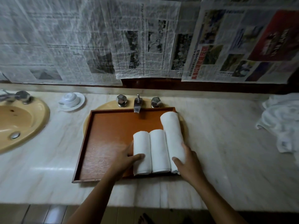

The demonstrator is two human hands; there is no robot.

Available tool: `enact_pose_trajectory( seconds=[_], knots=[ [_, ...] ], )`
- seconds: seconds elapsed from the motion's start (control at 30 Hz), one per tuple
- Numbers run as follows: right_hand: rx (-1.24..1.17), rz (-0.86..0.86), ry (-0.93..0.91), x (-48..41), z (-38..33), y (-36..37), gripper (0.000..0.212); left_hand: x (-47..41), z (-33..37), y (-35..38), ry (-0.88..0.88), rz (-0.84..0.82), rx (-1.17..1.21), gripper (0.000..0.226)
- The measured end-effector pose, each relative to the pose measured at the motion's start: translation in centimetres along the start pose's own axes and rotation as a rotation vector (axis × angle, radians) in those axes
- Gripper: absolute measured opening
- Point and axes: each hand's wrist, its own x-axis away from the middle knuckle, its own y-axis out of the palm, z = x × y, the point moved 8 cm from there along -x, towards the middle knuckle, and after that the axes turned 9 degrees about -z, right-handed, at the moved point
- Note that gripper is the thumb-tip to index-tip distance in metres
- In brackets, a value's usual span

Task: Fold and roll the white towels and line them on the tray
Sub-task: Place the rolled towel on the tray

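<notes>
Three plush rolls (159, 151) on glossy tray (110, 135): left hand (127, 160) clasps leftmost roll (141, 142), right hand (190, 163) long roll (172, 131).

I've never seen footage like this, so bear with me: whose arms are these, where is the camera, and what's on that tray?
No machine here: these are a person's bare hands, filmed by one wide-angle camera worn on their head, looking down. A wooden tray sits on the marble counter, over a basin below the tap. Three rolled white towels lie side by side on its right part. The left hand holds the leftmost roll; the right hand holds the long roll. A loose towel pile waits far right; an upturned cup stands left.
</notes>
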Motion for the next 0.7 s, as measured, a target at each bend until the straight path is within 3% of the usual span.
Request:
enact_pose_trajectory(
  seconds=[0.23,0.5,0.7],
  knots=[
    [-0.021,-0.015,-0.015,0.8,0.0,-0.7,0.07,2.4,0.7,0.7,-0.009,0.121,-0.19,0.047],
    [-0.032,-0.014,-0.017,2.2,3.2,-2.6,0.049,5.1,2.9,1.6,0.172,0.381,-0.517,0.047],
    [-0.056,0.002,-0.045,3.2,6.9,-5.6,0.032,6.2,6.4,6.0,0.319,0.385,-0.565,0.031]
  ],
)
